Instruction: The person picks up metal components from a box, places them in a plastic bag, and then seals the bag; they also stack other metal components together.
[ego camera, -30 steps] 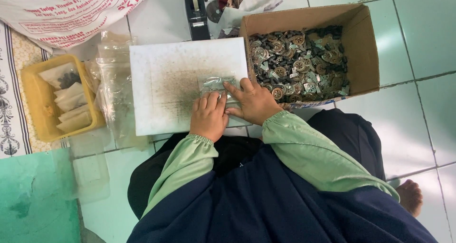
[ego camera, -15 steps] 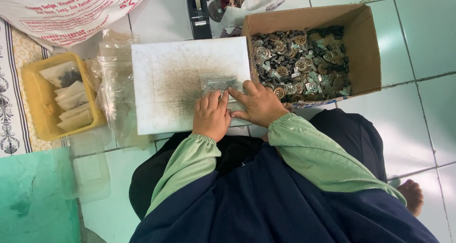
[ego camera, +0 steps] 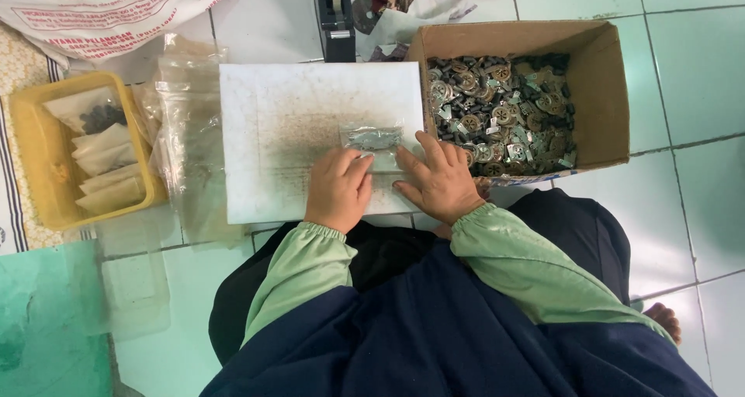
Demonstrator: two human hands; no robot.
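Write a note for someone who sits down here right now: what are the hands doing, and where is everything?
Left hand: knuckles down, pressing the near edge of a small clear plastic bag on the white board.
Right hand: fingers spread flat beside the bag; no grip on it.
Cardboard box of small metal parts sits to the right.
Yellow tray on the left holds filled packets.
Done: one bag lies on the board with parts inside.
Left: many parts remain in the box.

Tiled floor (ego camera: 683, 79) — board (ego camera: 295, 110), box (ego camera: 597, 63)
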